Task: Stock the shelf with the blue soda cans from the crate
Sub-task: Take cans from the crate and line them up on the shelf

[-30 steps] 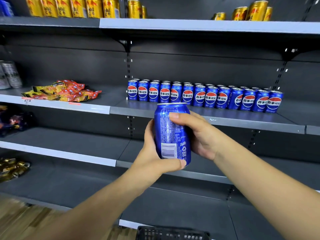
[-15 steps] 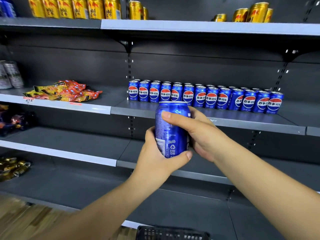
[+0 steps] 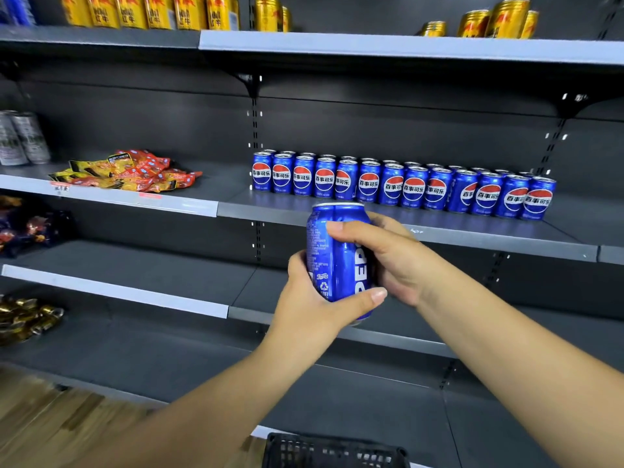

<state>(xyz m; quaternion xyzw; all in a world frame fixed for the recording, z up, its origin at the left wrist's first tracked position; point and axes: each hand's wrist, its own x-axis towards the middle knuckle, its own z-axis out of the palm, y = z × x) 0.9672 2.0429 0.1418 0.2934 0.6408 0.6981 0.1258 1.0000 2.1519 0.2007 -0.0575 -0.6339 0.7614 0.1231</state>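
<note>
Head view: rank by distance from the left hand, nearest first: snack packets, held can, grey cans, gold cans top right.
1. held can, in the left hand.
2. snack packets, left, same shelf as the blue row.
3. grey cans at far left and gold cans top right: too close to call.

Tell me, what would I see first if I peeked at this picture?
You would spot the blue soda can first, in the middle, held upright by the left hand from below and the right hand from the side. Behind it, a long row of blue cans stands on the gray shelf, with gold cans on the shelf above.
</note>
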